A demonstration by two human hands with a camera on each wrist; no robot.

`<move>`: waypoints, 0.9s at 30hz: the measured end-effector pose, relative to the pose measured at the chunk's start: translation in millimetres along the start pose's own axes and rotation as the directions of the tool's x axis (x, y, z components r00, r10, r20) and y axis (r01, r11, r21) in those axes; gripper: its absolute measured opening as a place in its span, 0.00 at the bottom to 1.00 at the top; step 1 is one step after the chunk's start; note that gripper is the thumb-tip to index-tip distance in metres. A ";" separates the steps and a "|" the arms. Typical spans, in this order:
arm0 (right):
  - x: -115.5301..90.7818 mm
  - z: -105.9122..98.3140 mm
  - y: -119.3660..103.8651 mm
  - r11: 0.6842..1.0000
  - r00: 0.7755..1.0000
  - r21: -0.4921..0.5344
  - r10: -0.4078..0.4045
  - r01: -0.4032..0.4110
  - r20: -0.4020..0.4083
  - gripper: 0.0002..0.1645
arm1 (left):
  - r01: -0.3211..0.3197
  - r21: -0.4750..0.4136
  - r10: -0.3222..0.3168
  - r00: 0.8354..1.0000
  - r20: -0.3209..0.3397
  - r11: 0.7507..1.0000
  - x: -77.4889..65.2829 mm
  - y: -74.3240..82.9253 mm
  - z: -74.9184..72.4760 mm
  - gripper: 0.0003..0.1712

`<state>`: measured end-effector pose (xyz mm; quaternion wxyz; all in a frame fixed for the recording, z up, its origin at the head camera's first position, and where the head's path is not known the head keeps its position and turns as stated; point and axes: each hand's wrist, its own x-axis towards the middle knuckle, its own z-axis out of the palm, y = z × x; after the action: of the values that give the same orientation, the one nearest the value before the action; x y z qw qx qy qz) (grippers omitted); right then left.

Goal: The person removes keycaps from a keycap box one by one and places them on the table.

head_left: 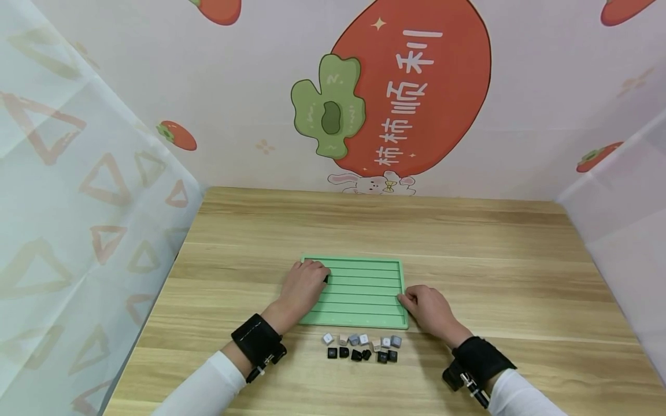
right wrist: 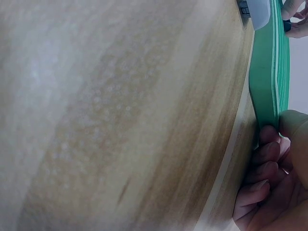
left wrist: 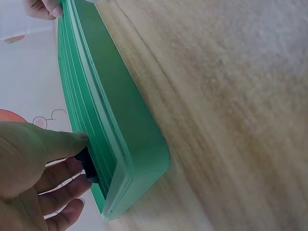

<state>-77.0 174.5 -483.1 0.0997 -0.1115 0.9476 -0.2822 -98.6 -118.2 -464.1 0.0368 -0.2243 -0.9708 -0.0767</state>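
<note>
A shallow green tray (head_left: 364, 292) with ridged rows lies on the wooden table. Over its left part, my left hand (head_left: 306, 286) pinches a small black keycap (left wrist: 89, 167) between thumb and fingers, low against the ridges. The thumb tip (left wrist: 82, 139) is right at the tray's surface. My right hand (head_left: 429, 309) grips the tray's right edge, thumb on top and curled fingers (right wrist: 267, 154) at the outer side. In front of the tray lie two loose rows of keycaps: white, beige and grey ones (head_left: 354, 340) behind, black ones (head_left: 356, 355) nearer me.
The wooden table (head_left: 250, 231) runs back to a printed wall cloth (head_left: 250, 104). Hanging cloths stand at the left (head_left: 104, 173) and right (head_left: 619, 219). Black bands with small cameras are strapped round both wrists.
</note>
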 end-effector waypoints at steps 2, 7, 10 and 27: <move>0.1 -0.3 -0.4 1.000 1.000 -0.001 0.002 -0.002 0.000 0.24 | -0.001 -0.002 0.001 1.000 -0.007 1.000 0.2 -0.2 -0.1 0.09; 0.6 -1.1 -1.3 1.000 1.000 -0.002 0.004 -0.004 0.001 0.24 | -0.002 -0.007 0.001 0.999 -0.032 1.000 1.0 0.1 -2.0 0.10; 0.7 -1.6 -1.4 1.000 1.000 -0.002 0.005 -0.005 0.003 0.24 | -0.002 -0.015 0.001 0.999 -0.045 1.000 1.3 1.1 -4.4 0.10; 0.0 -0.7 -1.8 1.000 1.000 -0.004 0.002 -0.002 0.010 0.24 | -0.004 -0.028 0.002 0.998 -0.055 1.000 -3.9 5.5 -11.4 0.12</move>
<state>-76.9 173.4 -481.5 0.1043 -0.1121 0.9478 -0.2797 -92.3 -116.9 -452.5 0.0606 -0.2241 -0.9679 -0.0962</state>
